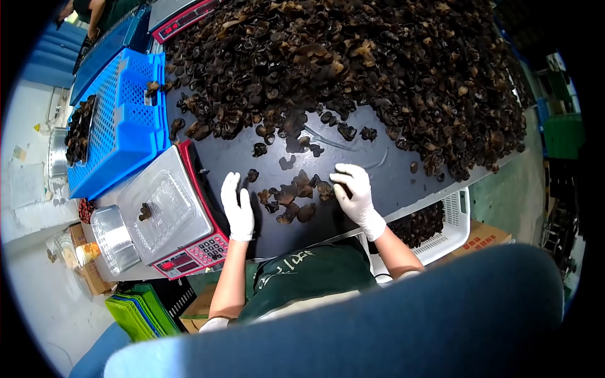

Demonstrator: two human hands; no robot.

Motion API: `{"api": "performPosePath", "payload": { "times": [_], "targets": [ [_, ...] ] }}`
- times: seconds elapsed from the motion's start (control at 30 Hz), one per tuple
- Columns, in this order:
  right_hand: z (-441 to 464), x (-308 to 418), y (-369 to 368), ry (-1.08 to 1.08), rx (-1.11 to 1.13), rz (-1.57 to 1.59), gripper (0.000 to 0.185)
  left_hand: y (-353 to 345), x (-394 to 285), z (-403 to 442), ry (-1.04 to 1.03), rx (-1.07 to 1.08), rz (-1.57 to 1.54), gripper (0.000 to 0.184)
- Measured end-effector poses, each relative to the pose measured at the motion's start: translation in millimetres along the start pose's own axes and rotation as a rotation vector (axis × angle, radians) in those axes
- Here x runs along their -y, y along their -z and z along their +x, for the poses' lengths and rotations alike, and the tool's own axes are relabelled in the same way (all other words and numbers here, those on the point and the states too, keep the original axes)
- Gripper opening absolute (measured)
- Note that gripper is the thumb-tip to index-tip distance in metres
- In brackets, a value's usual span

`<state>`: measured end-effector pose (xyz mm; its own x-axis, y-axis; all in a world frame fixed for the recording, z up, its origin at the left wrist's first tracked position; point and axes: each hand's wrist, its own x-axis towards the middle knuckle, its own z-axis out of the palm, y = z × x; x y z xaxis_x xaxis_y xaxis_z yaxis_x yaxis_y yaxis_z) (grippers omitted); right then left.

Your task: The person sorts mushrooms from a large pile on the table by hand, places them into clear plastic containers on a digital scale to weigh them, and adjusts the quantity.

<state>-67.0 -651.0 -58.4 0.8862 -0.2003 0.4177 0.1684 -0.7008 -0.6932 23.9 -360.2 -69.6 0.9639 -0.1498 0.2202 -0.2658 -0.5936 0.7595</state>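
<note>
Mushroom cluster (287, 194) flanked by left hand (239, 213), loosely spread, and right hand (357, 196), curved, thumb apart; scale (208, 250) left of cluster, larger heap (353, 66) beyond it.

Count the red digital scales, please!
2: one red, silver-topped digital scale beside the white-gloved left hand, another scale at the picture's top left. More may be hidden.
</note>
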Motion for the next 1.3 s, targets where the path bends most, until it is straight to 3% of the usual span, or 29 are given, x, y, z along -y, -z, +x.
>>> {"api": "performPosePath", "payload": {
  "times": [0.1,0.23,0.3,0.43,0.57,0.67,0.73,0.77,0.8,0.87,0.9,0.97,1.0,1.03,1.07,1.1,1.17,1.3],
  "targets": [
    [14.0,-3.8,-5.3,0.017,-0.017,-0.007,0.028,-8.8,9.6,21.2,0.055,-0.018,-0.061,0.036],
    [30.5,-2.6,-14.8,0.03,0.055,0.117,0.026,-25.7,13.6,47.0,-0.028,0.015,-0.001,0.032],
    [39.1,8.4,-19.0,0.088,0.26,0.112,0.025,-31.6,8.6,56.3,-0.073,0.027,-0.044,0.029],
    [34.3,37.7,-45.4,0.335,0.442,-0.198,0.038,-35.3,7.2,59.5,-0.054,0.022,-0.088,0.028],
    [33.3,39.8,-50.1,0.33,0.272,-0.049,0.019,-35.9,28.7,59.4,0.037,-0.034,-0.213,0.026],
    [47.1,33.9,-16.3,0.004,0.102,0.438,0.019,-25.9,26.7,63.7,0.079,-0.045,-0.25,0.026],
    [43.2,19.0,37.9,-0.503,0.299,0.718,0.02,-25.9,29.1,66.5,0.091,-0.038,-0.27,0.027],
    [42.0,19.6,61.3,-0.533,0.243,1.197,0.036,-27.4,27.5,67.6,0.089,-0.033,-0.274,0.027],
    [35.6,8.9,76.5,-0.271,0.267,1.562,0.048,-29.1,24.6,68.9,0.106,-0.023,-0.286,0.027],
    [35.5,-3.5,83.4,0.073,0.171,1.958,0.049,-36.6,21.1,72.6,0.119,-0.008,-0.306,0.027],
    [37.9,-9.1,90.7,0.068,0.127,1.978,0.045,-41.3,20.0,75.5,0.038,0.008,-0.196,0.027],
    [43.5,-18.1,88.2,-0.396,-0.214,1.317,0.034,-50.9,17.1,81.9,-0.083,0.067,-0.043,0.034],
    [61.1,-19.8,84.5,-0.467,-0.081,0.859,0.027,-57.7,7.7,85.6,-0.146,0.083,0.06,0.038],
    [69.9,-22.7,68.2,-0.465,-0.079,0.475,0.032,-64.1,-5.0,86.8,-0.207,0.101,0.164,0.042],
    [70.1,-39.9,46.3,-0.242,-0.096,-0.017,0.038,-69.2,-12.5,88.1,-0.287,0.13,0.226,0.049],
    [73.8,-54.9,25.8,-0.165,-0.075,-0.297,0.045,-72.2,-20.8,85.8,-0.336,0.176,0.352,0.05],
    [63.8,-59.1,-13.6,-0.097,-0.006,-0.512,0.055,-80.6,-17.1,75.4,-0.422,0.28,0.373,0.049],
    [31.9,-21.4,-23.9,0.226,0.357,-0.222,0.049,-46.5,-26.4,52.3,-0.487,0.514,0.232,0.023]
  ]
}}
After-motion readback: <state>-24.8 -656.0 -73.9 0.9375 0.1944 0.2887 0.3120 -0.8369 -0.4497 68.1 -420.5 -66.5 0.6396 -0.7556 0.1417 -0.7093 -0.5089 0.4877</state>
